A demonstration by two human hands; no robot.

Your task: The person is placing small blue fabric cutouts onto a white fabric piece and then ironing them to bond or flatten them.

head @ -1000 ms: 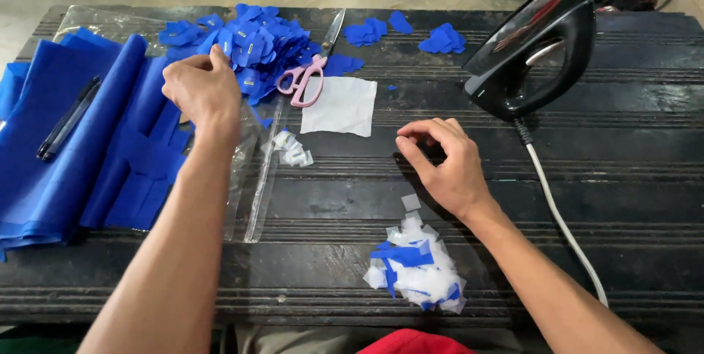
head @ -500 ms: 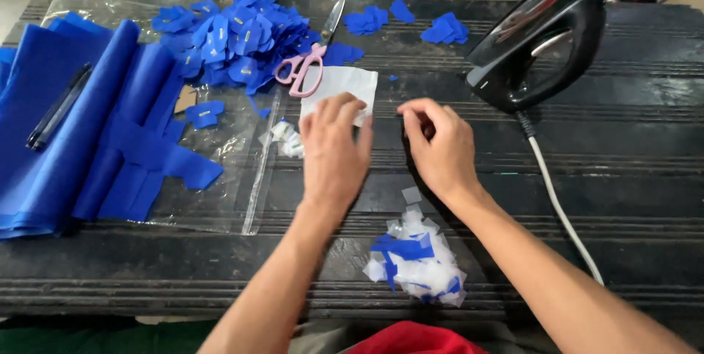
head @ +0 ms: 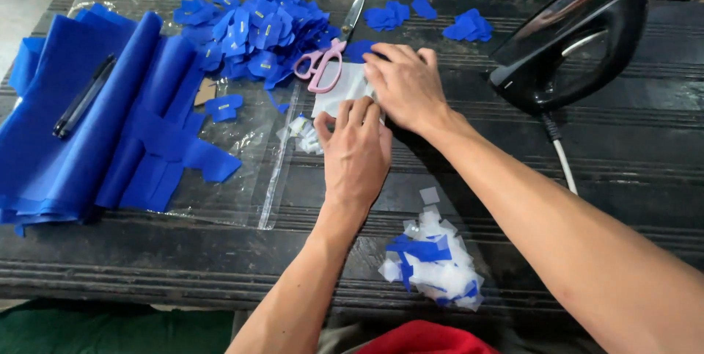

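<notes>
White sheet (head: 339,88) under both hands' fingers (head: 357,113).

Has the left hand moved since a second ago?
Yes. The left hand has gone from the pile of blue cut pieces rightward to the white sheet beside the pink scissors, next to the right hand.

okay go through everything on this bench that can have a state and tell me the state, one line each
left hand: flat, fingertips on the white sheet
right hand: pressing the sheet's right side
white sheet: flat, partly covered
pink scissors: closed, lying down
black iron: tilted, corded
blue fabric: folded, pen on top
scrap pile: loose heap
</notes>
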